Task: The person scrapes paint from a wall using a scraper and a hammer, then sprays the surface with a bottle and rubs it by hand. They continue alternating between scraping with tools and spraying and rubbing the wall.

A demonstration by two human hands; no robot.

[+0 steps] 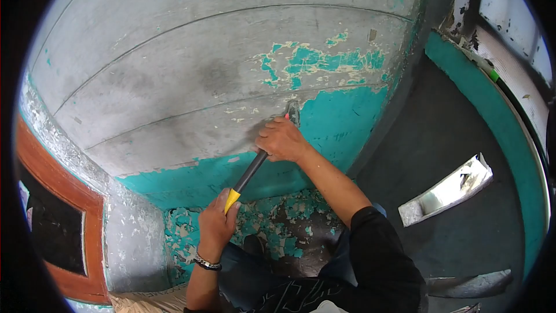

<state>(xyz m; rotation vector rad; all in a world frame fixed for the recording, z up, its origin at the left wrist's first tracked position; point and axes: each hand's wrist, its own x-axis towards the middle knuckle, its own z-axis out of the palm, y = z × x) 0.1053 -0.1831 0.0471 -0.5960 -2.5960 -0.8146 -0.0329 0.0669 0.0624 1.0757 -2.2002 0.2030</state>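
Head view; landmark: scraper. Wall (174, 93) behind it, mostly grey. Teal paint (341, 113) right of and below its head, ragged patch above. Flakes (296, 207) lie below it. Scraper (249, 172) slants up to the wall. Right hand (282, 139): fingers closed round its upper shaft. Left hand (217, 224): fingers wrapped round its lower, yellow end. Blade (294, 113) beside the paint edge; contact cannot be told. Judgement: low, even blade angle and short strokes under the edge should lift paint without gouging; right hand presses, left guides.
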